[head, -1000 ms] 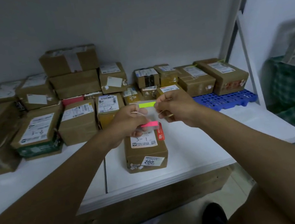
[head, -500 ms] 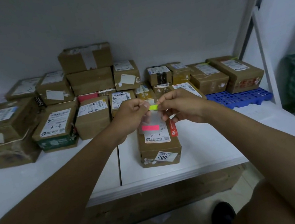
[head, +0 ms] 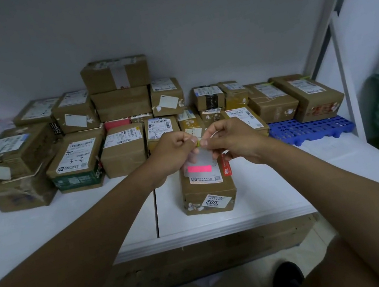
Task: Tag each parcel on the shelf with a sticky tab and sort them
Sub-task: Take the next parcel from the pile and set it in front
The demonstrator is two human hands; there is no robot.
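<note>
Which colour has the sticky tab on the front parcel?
Bright pink sticky tab, seen in the head view, on the brown cardboard parcel.

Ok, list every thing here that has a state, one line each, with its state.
left hand: fingers curled, pinching the green tab
right hand: fingers curled, pinching the same tab
green tab: held between both hands, mostly hidden
tab sheet: clear, hanging below the fingers, pink tab on it
front parcel: closed, lying flat on the shelf, apart from the rest
stacked parcels: closed, piled at the back
</note>
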